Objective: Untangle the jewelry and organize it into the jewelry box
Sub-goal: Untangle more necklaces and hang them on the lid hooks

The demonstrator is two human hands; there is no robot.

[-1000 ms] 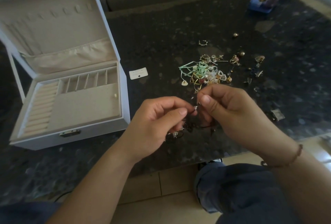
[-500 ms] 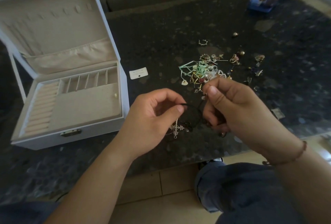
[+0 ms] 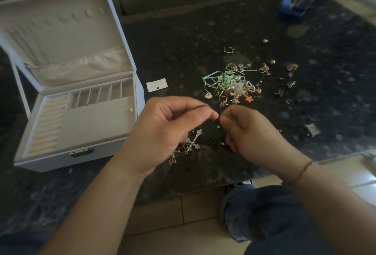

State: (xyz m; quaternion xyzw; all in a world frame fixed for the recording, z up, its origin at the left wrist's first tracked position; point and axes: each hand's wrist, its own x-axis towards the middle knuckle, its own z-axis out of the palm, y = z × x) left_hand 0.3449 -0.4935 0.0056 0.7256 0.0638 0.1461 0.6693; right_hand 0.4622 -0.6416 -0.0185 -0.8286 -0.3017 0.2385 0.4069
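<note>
My left hand (image 3: 162, 132) and my right hand (image 3: 250, 136) meet above the near edge of the dark table (image 3: 183, 30), fingertips almost touching. Both pinch a thin black cord necklace (image 3: 218, 132) that hangs between them. Silver cross pendants (image 3: 192, 143) dangle from it below my left fingers. Behind the hands lies a tangled pile of jewelry (image 3: 232, 86) with a mint green ribbon, pearls and gold wires. The white jewelry box (image 3: 77, 153) stands open on the left, its beige tray nearly bare.
Loose earrings and small pieces (image 3: 289, 75) are scattered right of the pile. A white earring card (image 3: 156, 84) lies beside the box. A blue tin (image 3: 295, 4) sits at the far right corner. My knee in dark cloth (image 3: 264, 214) is below the table edge.
My hands have come back together after pulling the cord apart. The right hand dropped slightly and the cross pendants now hang lower under the left hand.
</note>
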